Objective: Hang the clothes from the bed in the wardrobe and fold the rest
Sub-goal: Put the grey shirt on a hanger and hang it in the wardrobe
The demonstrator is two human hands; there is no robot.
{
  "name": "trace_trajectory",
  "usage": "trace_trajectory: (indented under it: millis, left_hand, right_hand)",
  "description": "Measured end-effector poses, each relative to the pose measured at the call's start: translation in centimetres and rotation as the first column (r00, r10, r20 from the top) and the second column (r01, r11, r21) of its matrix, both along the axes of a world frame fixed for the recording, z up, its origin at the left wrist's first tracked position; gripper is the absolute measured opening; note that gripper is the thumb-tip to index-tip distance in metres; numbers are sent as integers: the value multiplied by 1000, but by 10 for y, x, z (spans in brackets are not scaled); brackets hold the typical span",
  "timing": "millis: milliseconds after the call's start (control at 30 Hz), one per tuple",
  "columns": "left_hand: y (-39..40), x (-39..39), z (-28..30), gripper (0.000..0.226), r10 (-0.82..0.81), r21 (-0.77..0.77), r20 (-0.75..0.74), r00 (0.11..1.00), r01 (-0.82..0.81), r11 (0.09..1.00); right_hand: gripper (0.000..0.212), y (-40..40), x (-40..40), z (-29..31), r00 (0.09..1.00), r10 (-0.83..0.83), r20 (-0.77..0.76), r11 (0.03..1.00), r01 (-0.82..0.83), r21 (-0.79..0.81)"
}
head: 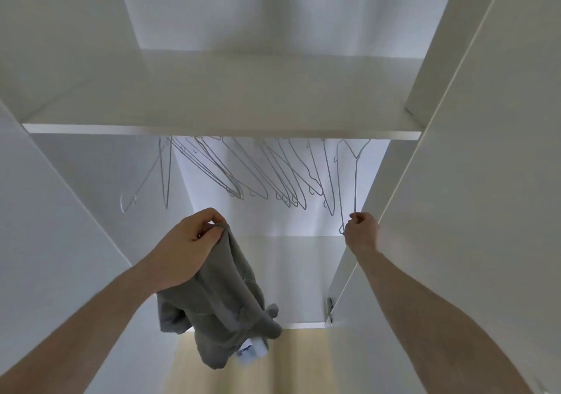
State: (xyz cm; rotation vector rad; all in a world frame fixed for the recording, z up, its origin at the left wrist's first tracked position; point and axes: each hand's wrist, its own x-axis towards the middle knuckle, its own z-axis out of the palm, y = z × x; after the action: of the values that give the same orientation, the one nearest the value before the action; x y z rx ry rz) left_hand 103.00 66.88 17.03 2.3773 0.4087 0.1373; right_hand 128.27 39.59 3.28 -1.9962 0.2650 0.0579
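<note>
From my remote seat I see the white wardrobe [455, 181] filling nearly the whole view, its side panels running up on both edges; a broad white shelf [224, 114] crosses it above the hanging space, and the open door [501, 120] stands at the right, with a small metal hinge [329, 305] low on its inner edge; pale wooden floor [303, 360] shows at the bottom. Below the shelf hangs a row of thin wire hangers [243, 175], tilted at different angles; the rail that carries them is hidden behind the shelf edge. Next in size is the grey garment [218, 296]: it hangs bunched in front of the wardrobe opening, well below the hangers and clear of the floor, with a white tag [253, 352] showing near its lower end. The left hand [185, 248] has its fingers curled round the top edge of this garment and holds it up. The right hand [361, 231] is closed in a pinch on the lower part of the rightmost hanger [346, 178], just beside the door edge; the 2 hands are well apart.
</note>
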Motion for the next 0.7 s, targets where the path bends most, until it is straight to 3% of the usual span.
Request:
trace_trajectory:
  millis: [200,333,500,600,700]
  left_hand:
    - [0,-50,4,20,-146,11,28,989,146,989]
    - [-2,-75,8,20,-255,1,62,965,256,967]
    - [-19,-108,16,21,-392,-89,136,910,405,910]
    - [-36,-134,22,23,-422,-190,178,889,452,872]
    - [-61,-159,38,26,-433,-311,258,864,498,809]
  right_hand:
    - [19,-26,-121,-42,992,-41,-122,997,48,57]
    - [16,-41,-219,-61,982,-47,-184,999,44,-20]
    - [6,-47,-353,-74,966,-4,-259,1000,5,3]
    - [29,-46,-445,-86,954,90,-287,996,-90,10]
    - [51,-43,-513,-101,940,153,-307,976,-192,-102]
